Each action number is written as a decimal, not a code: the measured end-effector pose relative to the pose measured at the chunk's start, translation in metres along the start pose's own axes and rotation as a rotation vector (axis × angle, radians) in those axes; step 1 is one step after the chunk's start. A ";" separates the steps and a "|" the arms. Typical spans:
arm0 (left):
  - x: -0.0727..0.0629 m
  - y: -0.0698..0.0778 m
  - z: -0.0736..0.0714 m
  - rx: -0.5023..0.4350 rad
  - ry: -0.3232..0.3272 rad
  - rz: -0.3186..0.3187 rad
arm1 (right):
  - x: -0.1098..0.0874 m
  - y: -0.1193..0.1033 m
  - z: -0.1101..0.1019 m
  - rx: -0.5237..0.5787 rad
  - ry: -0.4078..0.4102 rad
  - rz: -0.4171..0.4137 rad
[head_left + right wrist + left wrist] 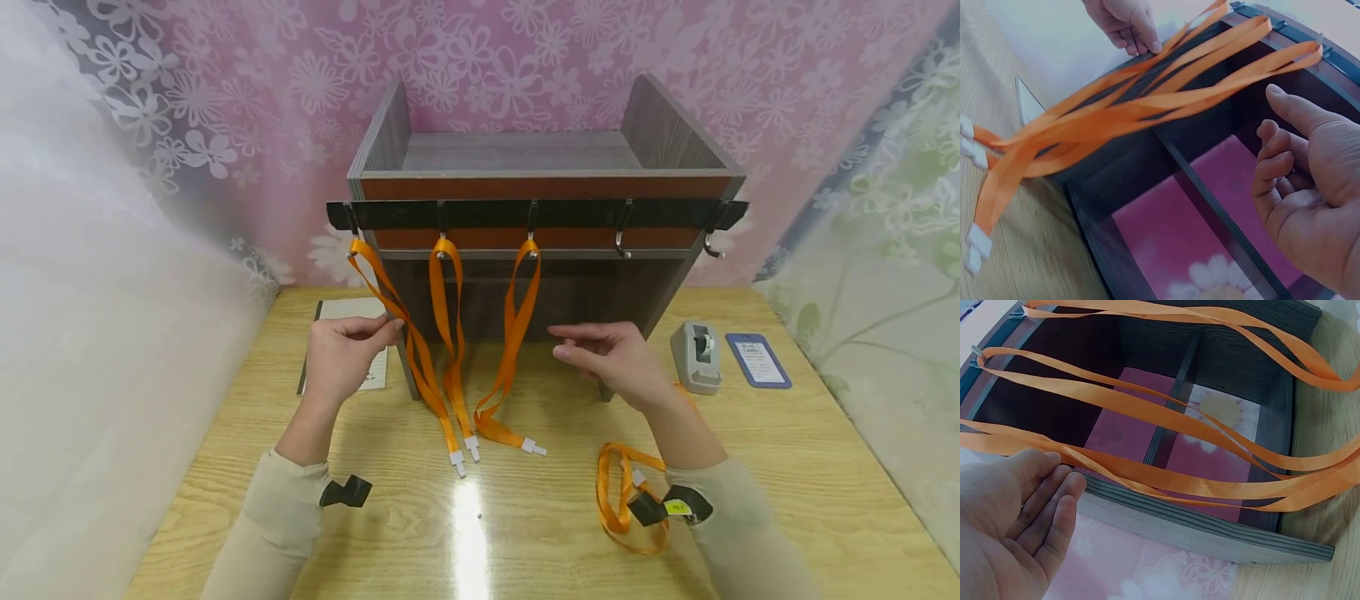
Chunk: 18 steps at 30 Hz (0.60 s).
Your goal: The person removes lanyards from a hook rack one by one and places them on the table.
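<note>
Three orange lanyards hang from hooks on the black rail point(487, 214): a left one point(416, 350), a middle one point(441, 308) and a right one point(517, 325). Their white clips lie at the table's surface. My left hand point(347, 350) is beside the left lanyard, thumb tip close to or touching the strap point(1129, 469); the fingers are loosely bent and not wrapped round it. To the right of the right lanyard, my right hand point(618, 362) hovers with nothing in it, fingers relaxed, as the right wrist view also shows.
A grey wooden shelf unit point(543, 187) carries the rail; two hooks point(621, 242) at the right hold nothing. Another orange lanyard point(607, 492) lies coiled by my right forearm. A tape dispenser point(697, 358), blue card holder point(759, 360) and notebook point(352, 308) lie on the table point(405, 533).
</note>
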State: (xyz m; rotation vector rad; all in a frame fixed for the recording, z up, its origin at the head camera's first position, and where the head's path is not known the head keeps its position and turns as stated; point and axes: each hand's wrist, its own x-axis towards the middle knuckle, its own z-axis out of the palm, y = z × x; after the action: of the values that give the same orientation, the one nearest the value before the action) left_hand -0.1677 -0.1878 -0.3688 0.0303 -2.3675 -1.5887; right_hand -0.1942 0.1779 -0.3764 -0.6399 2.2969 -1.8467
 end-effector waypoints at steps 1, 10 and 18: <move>0.000 0.000 0.000 0.001 0.001 0.003 | 0.002 -0.001 0.003 0.008 -0.011 0.002; 0.001 0.000 0.000 -0.019 0.002 0.020 | 0.021 -0.014 0.019 -0.088 -0.066 0.035; 0.000 -0.001 0.000 -0.015 0.005 0.041 | 0.031 -0.015 0.029 -0.018 -0.132 -0.022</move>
State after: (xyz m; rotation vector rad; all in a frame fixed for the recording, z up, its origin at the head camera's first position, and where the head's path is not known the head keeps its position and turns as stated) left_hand -0.1681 -0.1882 -0.3700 -0.0169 -2.3365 -1.5858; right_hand -0.2077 0.1367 -0.3642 -0.7677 2.2341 -1.7383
